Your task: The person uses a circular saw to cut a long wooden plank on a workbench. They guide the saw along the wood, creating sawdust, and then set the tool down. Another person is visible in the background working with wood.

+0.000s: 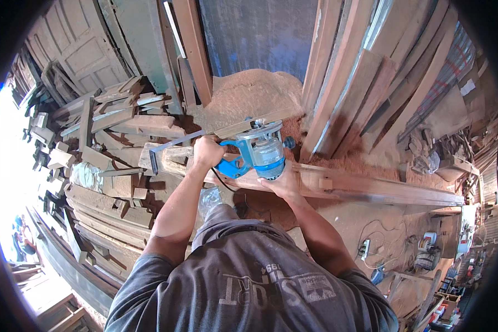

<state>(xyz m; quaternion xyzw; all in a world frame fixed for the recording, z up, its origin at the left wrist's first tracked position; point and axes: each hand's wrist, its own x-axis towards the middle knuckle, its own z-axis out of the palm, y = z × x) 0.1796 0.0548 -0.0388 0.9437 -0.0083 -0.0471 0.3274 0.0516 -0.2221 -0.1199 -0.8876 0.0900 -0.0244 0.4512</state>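
Note:
A blue and silver router is held tilted in front of me, its metal base turned away from my body. My left hand is closed round its blue side handle. Against the motor end presses my right hand, its fingers partly hidden by the tool. Under the router lies a long wooden beam, with a cut notch near my right hand. Beyond my left hand is a thin metal bar with a dark end piece. A narrow wood strip runs behind the base; what it rests on is hidden.
Stacked offcuts fill the left side. A sawdust heap lies ahead, before a dark blue panel. Long boards lean at the right. A looped cable and a power strip lie on the floor.

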